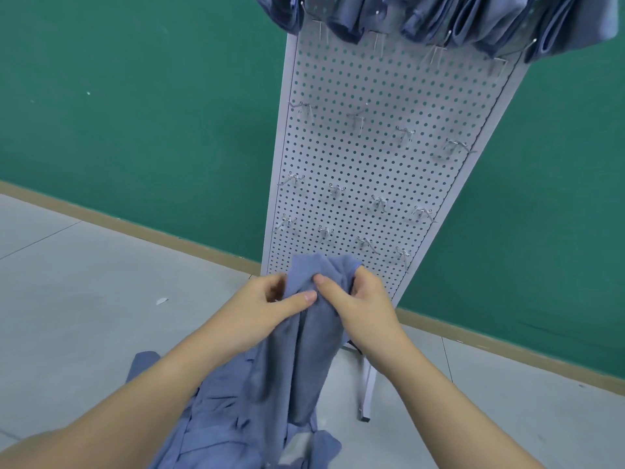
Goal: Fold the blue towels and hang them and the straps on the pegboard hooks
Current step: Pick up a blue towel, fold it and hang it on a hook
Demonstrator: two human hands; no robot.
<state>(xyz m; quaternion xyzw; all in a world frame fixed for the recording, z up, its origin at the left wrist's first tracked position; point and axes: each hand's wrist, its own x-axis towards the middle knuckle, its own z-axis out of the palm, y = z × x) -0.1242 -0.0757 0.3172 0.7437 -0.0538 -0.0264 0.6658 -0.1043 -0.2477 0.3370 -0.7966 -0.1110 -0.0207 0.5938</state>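
Both hands hold one blue towel (304, 340) up in front of the white pegboard (365, 164). My left hand (270, 299) grips its upper left edge, thumb pressed on the cloth. My right hand (358, 299) grips the upper right edge, thumb on the front. The towel hangs down bunched in folds between my forearms. Several folded blue towels (439, 18) hang from the top row of hooks. Lower rows of metal hooks (358, 120) are bare. No straps can be made out.
A heap of more blue cloth (220, 418) lies on the grey floor (84, 299) under my arms. The pegboard's white foot (365, 387) stands at the right of the heap. A green wall (135, 113) with a tan skirting runs behind.
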